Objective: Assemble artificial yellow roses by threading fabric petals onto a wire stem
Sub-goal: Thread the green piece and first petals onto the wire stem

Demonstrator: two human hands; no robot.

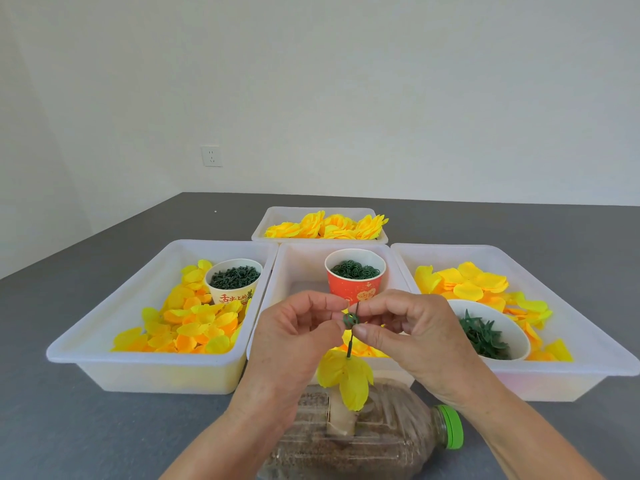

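Note:
A thin green wire stem [350, 344] stands upright in front of the middle tray. Yellow fabric petals [346, 377] hang on its lower part. A small green ring piece [349, 321] sits on the stem near its top. My left hand [294, 337] pinches that ring from the left with thumb and forefinger. My right hand [412, 334] pinches it from the right. The stem's foot goes into a paper tube [341, 419] on a sand-filled plastic bottle [381, 441] lying on its side.
Several white trays lie on the grey table: the left tray [104, 334] with loose petals and a cup of green parts [233, 278], the middle tray [301, 261] with a red cup of green rings [355, 275], the right tray [588, 341] with petals and a bowl of green leaves [485, 332], the far tray [273, 220] with finished roses [329, 226].

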